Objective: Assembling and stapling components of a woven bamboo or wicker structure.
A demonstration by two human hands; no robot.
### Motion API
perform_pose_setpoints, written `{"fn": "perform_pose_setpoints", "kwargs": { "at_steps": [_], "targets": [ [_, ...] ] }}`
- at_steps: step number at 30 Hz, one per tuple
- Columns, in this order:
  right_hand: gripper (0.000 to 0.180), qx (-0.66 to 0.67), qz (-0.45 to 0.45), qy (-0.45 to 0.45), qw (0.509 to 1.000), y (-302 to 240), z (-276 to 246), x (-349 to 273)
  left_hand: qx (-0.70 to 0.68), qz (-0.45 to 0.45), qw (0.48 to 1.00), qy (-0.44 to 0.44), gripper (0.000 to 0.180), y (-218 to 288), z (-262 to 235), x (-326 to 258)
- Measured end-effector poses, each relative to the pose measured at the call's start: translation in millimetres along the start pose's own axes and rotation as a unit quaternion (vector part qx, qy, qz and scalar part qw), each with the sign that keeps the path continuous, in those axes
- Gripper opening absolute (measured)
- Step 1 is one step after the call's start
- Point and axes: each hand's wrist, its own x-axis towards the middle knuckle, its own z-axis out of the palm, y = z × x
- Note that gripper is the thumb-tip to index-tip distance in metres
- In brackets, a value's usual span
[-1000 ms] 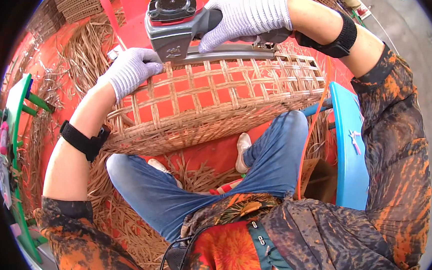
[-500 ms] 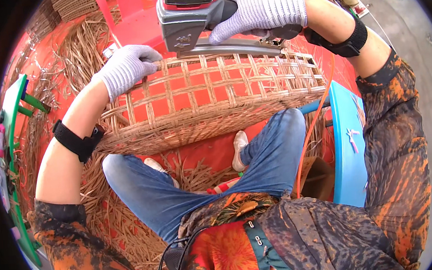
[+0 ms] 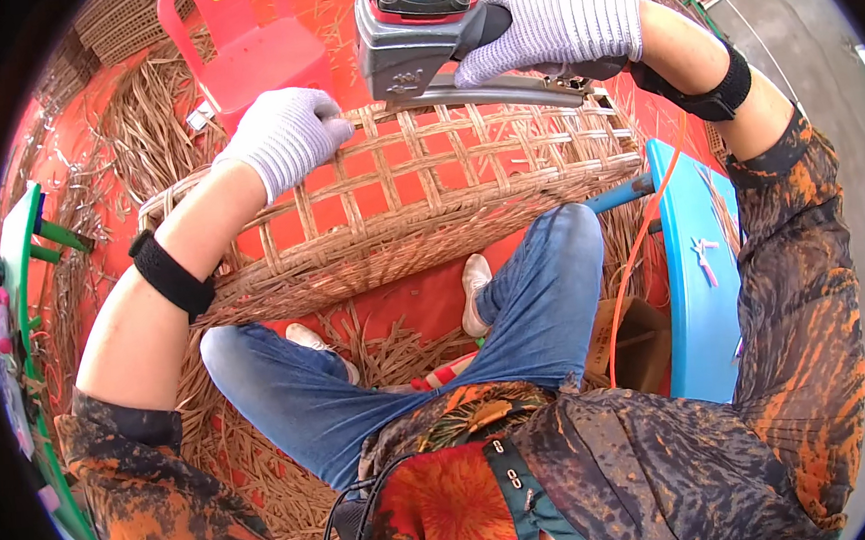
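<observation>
A woven basket frame [image 3: 416, 178] of brown flat strands, with an open lattice side, lies across in front of my knees. My left hand [image 3: 288, 140], in a pale knit glove, curls its fingers over the upper rim on the left. In my right hand [image 3: 556, 21], gloved alike, is the handle of a grey and black staple gun [image 3: 407, 46] with a long metal magazine. The gun's nose is down at the rim, right of my left hand; whether it touches cannot be made out.
A red plastic chair [image 3: 262, 61] stands beyond the basket. Loose brown strands [image 3: 156, 119] litter the red floor. A blue stool or small table [image 3: 699, 281] is at the right, beside an orange hose [image 3: 637, 256] and a cardboard box [image 3: 633, 341]. Something green-edged [image 3: 25, 258] stands left.
Both hands and the staple gun have shifted right along the rim. The basket's left end now shows, and more of the red chair has come into view.
</observation>
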Motion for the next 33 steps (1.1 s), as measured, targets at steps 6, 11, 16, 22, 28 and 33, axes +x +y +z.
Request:
{"fn": "perform_pose_setpoints", "kwargs": {
  "at_steps": [6, 11, 16, 22, 28, 33],
  "targets": [
    [0.044, 0.008, -0.113, 0.03, 0.993, 22.1, 8.8, 2.9, 0.12, 0.049, 0.989, 0.068, 0.024, 13.0, 7.6, -0.1],
    [0.044, -0.026, -0.095, 0.043, 0.994, 21.7, 10.1, 3.3, 0.097, 0.048, 0.99, 0.089, 0.024, 9.4, 8.1, 2.2],
    [0.044, 0.014, -0.1, 0.04, 0.994, 23.3, 10.2, -0.7, -0.069, 0.003, 0.997, 0.024, 0.023, 0.2, 4.7, 2.8],
    [0.043, -0.007, 0.026, -0.001, 1.0, -1.8, 1.0, -5.8, -0.132, -0.011, 0.991, -0.005, 0.024, -9.6, -3.1, 6.6],
    [0.046, 0.012, -0.026, 0.026, 0.999, 10.6, 5.9, -1.3, -0.118, -0.054, 0.991, -0.027, 0.024, -1.6, -2.4, 9.1],
    [0.045, 0.018, -0.061, 0.042, 0.997, 11.3, 9.1, 3.6, -0.123, -0.058, 0.99, -0.031, 0.025, -6.6, 0.9, 8.2]
  ]
}}
